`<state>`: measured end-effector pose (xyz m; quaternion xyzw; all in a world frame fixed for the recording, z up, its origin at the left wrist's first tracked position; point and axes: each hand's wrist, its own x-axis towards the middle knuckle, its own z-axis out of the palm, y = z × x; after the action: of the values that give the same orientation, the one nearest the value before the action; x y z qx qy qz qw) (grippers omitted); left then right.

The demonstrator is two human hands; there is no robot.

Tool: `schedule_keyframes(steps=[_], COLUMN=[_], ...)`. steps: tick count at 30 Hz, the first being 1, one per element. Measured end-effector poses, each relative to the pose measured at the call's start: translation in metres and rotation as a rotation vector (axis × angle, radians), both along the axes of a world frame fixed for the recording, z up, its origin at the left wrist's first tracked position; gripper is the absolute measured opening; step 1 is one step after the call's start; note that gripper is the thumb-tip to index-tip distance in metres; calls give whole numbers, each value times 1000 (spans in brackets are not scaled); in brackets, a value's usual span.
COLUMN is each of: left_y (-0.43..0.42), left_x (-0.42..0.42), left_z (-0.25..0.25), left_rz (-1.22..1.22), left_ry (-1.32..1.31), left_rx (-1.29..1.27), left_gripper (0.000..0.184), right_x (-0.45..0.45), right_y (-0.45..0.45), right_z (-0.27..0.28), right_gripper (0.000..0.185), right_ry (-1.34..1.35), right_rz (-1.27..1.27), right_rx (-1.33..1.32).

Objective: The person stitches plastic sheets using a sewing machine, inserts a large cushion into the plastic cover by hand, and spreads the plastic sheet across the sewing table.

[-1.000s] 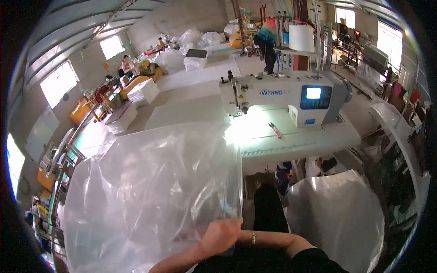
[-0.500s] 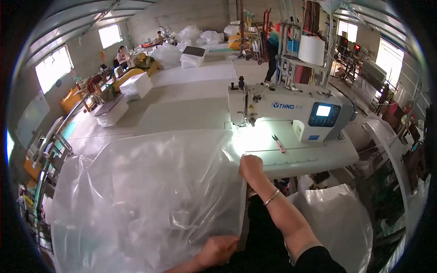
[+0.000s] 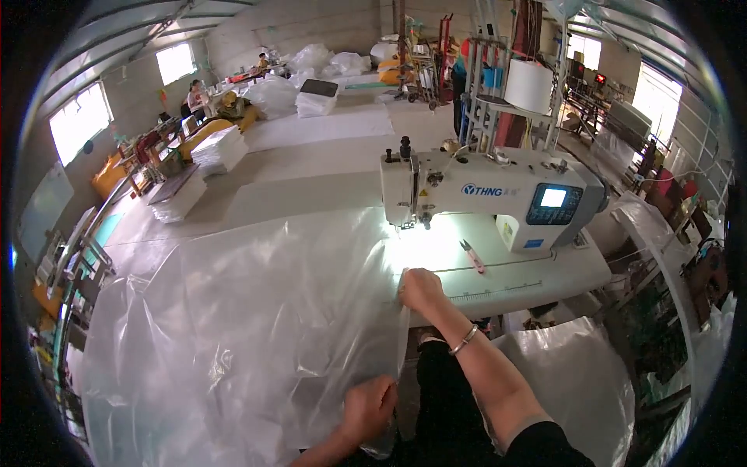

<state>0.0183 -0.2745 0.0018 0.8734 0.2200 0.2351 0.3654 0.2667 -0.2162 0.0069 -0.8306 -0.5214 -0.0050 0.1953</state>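
A large translucent plastic sheet (image 3: 233, 311) spreads over the left half of the work table, its right edge running toward me. My right hand (image 3: 421, 291) is closed on that edge just in front of the sewing machine (image 3: 482, 191). Lower down, my left hand (image 3: 369, 406) is closed on the same edge, near my lap. The sheet's far corner lies close to the machine's lit needle area (image 3: 420, 233). Pink-handled thread snips (image 3: 472, 257) rest on the machine bed, apart from both hands.
Another plastic sheet (image 3: 572, 381) hangs at my right. A white thread cone (image 3: 529, 86) stands behind the machine. Stacks of white sheets (image 3: 220, 149) lie on the far left of the table. A person (image 3: 196, 100) sits at the back left; another stands behind the machine.
My left hand has moved up along the sheet's edge, closer to my right hand. The sheet's edge has shifted slightly left, and the camera view has turned a little.
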Motion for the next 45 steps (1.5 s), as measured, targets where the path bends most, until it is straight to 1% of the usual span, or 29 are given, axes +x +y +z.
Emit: schedule_keyframes(steps=[1, 5, 7, 11, 13, 14, 16, 18, 20, 22, 24, 25, 27, 28, 29, 30, 31, 32, 33, 34, 35, 36, 37, 38, 39, 40, 42, 43, 45], left_y=[4, 16, 23, 34, 40, 44, 47, 48, 57, 62, 61, 56, 39, 28, 15, 3, -8, -17, -24, -26, -26, -23, -19, -13, -8, -4, 3, 3, 2], left_x=[4, 24, 33, 51, 61, 68, 81, 92, 103, 110, 110, 106, 89, 76, 57, 37, 16, -6, -25, -43, -61, -77, -92, -106, -118, -127, -144, -156, -184], left_z=[3, 6, 7, 15, 12, 7, 6, 9, 8, 3, 0, -1, -6, -12, -19, -27, -38, -51, -63, -76, -92, -107, -124, -141, -155, -165, -178, -179, -176], left_rz=[-2, 98, 141, 142, 144, 126, 104, 177, 171, 166, 144, 148, 108, 110, 108, 100, 99, 158, 216, 216, 366, 513, 511, 560, 609, 610, 736, 736, 512], left_ry=[2, -10, -5, -43, -55, -69, -81, -78, -65, -56, -78, -71, -102, -83, -109, -137, -117, 47, 207, 209, 235, 261, 265, 343, 422, 429, 381, 381, 267], left_rx=[2, -18, -24, -129, -182, -214, -247, -146, -142, -140, -26, -28, -149, -163, 83, 333, 321, 441, 565, 566, 532, 496, 497, 490, 481, 483, 173, 176, -41], left_gripper=[7, 9, 9, 13, 15, 16, 18, 22, 23, 24, 27, 27, 35, 35, 38, 44, 44, 47, 49, 49, 49, 49, 49, 40, 31, 31, 13, 13, 14], right_x=[0, 12, 20, 20, 12, 12, 10, 17, 26, 37, 41, 37, 28, 23, 17, 11, 3, -5, -14, -25, -35, -47, -59, -68, -75, -78, -83, -84, -84], right_y=[0, 14, 24, 30, 20, 17, 11, 16, 27, 39, 41, 36, 20, 7, -8, -25, -43, -58, -70, -83, -96, -103, -106, -108, -115, -118, -128, -140, -166], right_z=[3, -7, -3, -1, 15, 12, 1, -1, -11, -24, -20, -13, -4, -1, -1, 10, 10, 6, 0, -8, -15, -28, -45, -54, -42, -53, -85, -88, -90], right_gripper=[10, 9, 10, 11, 11, 11, 9, 10, 11, 13, 15, 18, 22, 22, 23, 37, 41, 46, 46, 46, 47, 47, 45, 43, 31, 31, 19, 19, 12], right_ry=[30, 29, 17, -48, 27, 28, -23, -7, 7, -63, -47, -34, -5, 1, 15, 243, 389, 526, 531, 654, 777, 781, 755, 732, 907, 915, 1302, 1303, 1213], right_rz=[-13, -11, -22, -59, -19, -21, -4, -20, -32, -61, -62, -43, -23, 18, 56, 58, 31, 5, 6, 33, 58, 56, 34, 12, 32, 32, 236, 237, 288], right_rx=[-38, -6, -95, -30, -186, -184, -47, -55, -60, 93, 37, -2, -56, 26, 105, 72, 188, 310, 309, 386, 465, 466, 497, 529, 470, 469, 242, 244, 209])
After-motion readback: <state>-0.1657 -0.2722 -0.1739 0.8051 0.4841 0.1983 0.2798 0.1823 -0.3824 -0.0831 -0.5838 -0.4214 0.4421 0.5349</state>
